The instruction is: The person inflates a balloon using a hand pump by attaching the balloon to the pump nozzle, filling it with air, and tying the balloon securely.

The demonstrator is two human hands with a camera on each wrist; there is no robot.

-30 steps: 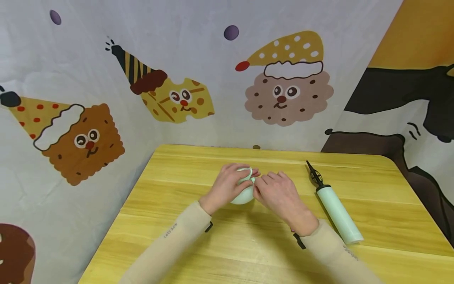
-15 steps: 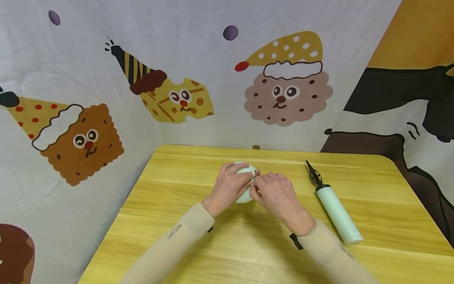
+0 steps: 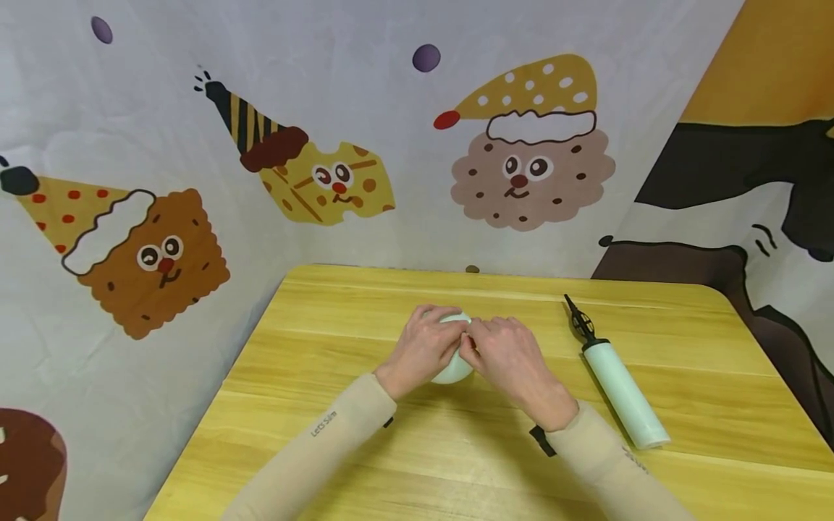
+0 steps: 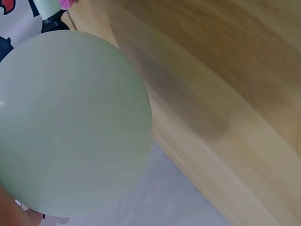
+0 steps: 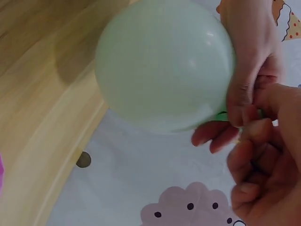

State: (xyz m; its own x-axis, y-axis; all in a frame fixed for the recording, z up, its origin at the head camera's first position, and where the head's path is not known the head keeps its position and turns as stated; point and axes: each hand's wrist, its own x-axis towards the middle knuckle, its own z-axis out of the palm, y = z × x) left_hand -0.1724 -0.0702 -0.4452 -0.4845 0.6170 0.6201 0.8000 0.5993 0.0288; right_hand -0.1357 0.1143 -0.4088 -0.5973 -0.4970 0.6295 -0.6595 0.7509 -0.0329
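Note:
An inflated pale mint balloon (image 3: 452, 372) is between my two hands, above the table. My left hand (image 3: 425, 346) grips it by the neck, its fingers partly over the balloon's side in the head view. Right up against it, my right hand (image 3: 510, 356) has curled fingers, with thumb and forefinger pinching the neck's end. In the right wrist view a bit of darker green neck (image 5: 221, 117) shows between the left fingers; the rest of it is hidden by the fingertips. The round body of the balloon (image 4: 75, 122) fills much of the left wrist view.
A hand balloon pump (image 3: 622, 391) with a mint barrel and black nozzle lies on the right of the wooden table (image 3: 313, 318). A cartoon-printed cloth (image 3: 365, 58) hangs behind the table and along its left side.
The balloon has shifted about in my hands, and its pale neck strand, looped over my left fingers a second ago, is now mostly covered. My right fingertips have come closer to the left ones.

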